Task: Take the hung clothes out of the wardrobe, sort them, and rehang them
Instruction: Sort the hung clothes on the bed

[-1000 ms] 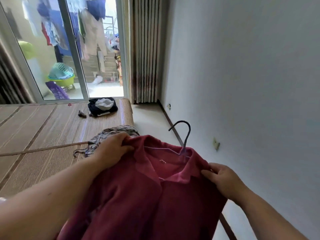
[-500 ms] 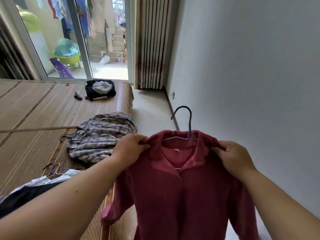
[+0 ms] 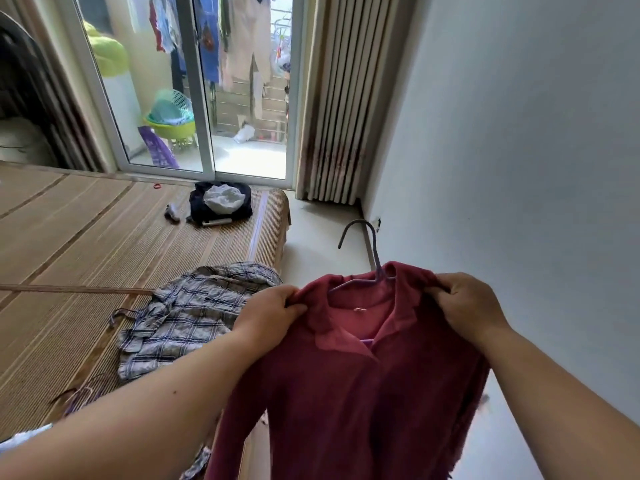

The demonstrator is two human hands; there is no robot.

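Forearms are stretched forward, and one dark red collared knit shirt is held up before the body, its shoulders pinched in the curled fingers of the left hand and the right hand. One thin purple wire hanger is lodged in the collar, hook upright. Beyond, one crumpled blue-and-white plaid shirt is spread on the ribbed woven straw mat, and farther off one dark folded bundle is seen.
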